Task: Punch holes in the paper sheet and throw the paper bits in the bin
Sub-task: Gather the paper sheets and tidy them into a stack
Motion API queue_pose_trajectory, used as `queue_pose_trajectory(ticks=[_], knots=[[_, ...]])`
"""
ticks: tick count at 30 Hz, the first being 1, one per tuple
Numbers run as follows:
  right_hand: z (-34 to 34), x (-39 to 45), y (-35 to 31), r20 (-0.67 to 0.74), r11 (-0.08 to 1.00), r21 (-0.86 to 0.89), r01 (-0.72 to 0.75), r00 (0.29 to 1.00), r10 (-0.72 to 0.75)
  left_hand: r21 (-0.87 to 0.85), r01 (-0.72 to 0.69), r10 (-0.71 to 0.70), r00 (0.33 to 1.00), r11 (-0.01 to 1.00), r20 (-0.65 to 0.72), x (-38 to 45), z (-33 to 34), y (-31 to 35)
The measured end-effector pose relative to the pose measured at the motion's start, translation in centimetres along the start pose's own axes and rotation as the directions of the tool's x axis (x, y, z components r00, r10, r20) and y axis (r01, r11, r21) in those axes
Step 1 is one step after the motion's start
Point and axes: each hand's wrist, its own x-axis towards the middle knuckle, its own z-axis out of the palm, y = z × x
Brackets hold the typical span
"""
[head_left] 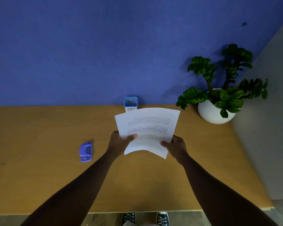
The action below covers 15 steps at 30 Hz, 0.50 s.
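Note:
A white printed paper sheet [148, 131] is held above the middle of the wooden table, bowed upward, its text upside down to me. My left hand [121, 141] grips its left edge, thumb on top. My right hand [176, 146] grips its right lower edge. A purple hole punch [86, 151] lies on the table to the left of my left hand, apart from it. A small bin [130, 103] with a blue rim and white body stands at the table's back edge, partly hidden behind the sheet's top.
A green plant in a round white pot [215, 110] stands at the back right corner of the table [39, 176]. A blue wall rises behind the table. The table's front edge runs near my shoes [145, 217] at the bottom.

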Motion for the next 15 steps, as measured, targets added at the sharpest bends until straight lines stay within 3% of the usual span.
queue_pose_trajectory(ticks=[10,15], knots=[[0.3,-0.2,0.7,-0.020,0.996,-0.083,0.014,1.000,-0.016,0.119,0.073,-0.074,0.997,0.990,0.004,-0.8,-0.6,-2.3],[0.2,-0.2,0.1,-0.048,0.995,-0.077,0.066,0.996,-0.070,0.078,0.020,-0.020,1.000,0.997,-0.007,-0.8,-0.9,-1.4]])
